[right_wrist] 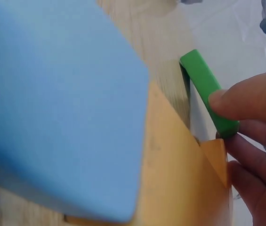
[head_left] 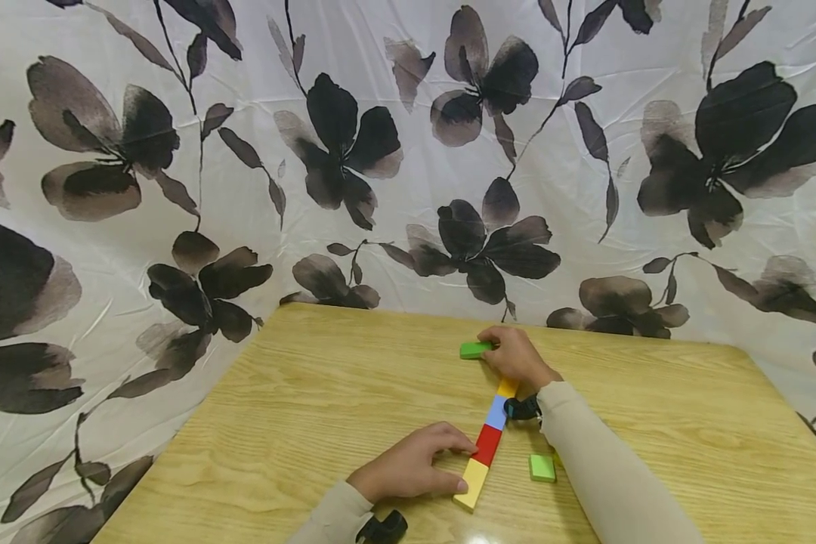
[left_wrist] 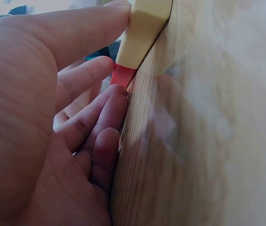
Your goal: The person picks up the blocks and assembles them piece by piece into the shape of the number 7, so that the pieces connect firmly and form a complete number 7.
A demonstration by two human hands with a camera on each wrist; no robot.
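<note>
On the wooden table, a row of blocks runs away from me: a pale yellow block (head_left: 471, 487), a red block (head_left: 487, 446), a blue block (head_left: 496, 412) and an orange block (head_left: 508, 387). My left hand (head_left: 415, 462) lies along the row's left side, its thumb touching the yellow block (left_wrist: 144, 33) and a fingertip at the red block (left_wrist: 123, 75). At the far end, my right hand (head_left: 514, 357) pinches a long green block (right_wrist: 203, 87) between thumb and fingers. That block points leftward, across the row's end, beside an orange corner (right_wrist: 215, 157).
A light green square block (head_left: 542, 468) lies right of the row, near my right sleeve (head_left: 605, 461), which partly hides a yellow piece behind it. A flower-printed cloth (head_left: 408, 151) hangs behind the table (head_left: 299, 393) and along its left side.
</note>
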